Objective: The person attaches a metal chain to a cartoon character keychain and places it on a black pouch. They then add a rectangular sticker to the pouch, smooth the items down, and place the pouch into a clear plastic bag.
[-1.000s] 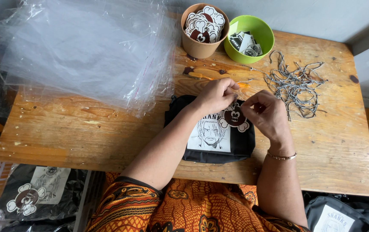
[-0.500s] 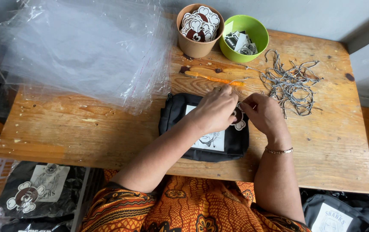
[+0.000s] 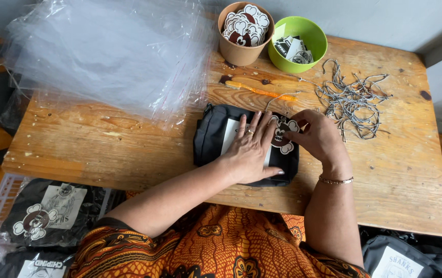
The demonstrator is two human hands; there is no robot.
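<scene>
A black pouch with a white card on it lies on the wooden table. My left hand rests flat on the pouch and card, fingers spread. My right hand sits at the pouch's right edge, with its fingers on a skull-shaped tag that lies on the pouch. A thin string runs from the tag toward the back of the table.
A stack of clear plastic bags covers the back left. A brown cup of skull tags, a green bowl of cards, an orange tool and a heap of grey strings lie at the back. Packed pouches sit below left.
My left hand went from pinching the tag's string to lying flat on the pouch. The tag has come down onto the pouch, my right hand with it.
</scene>
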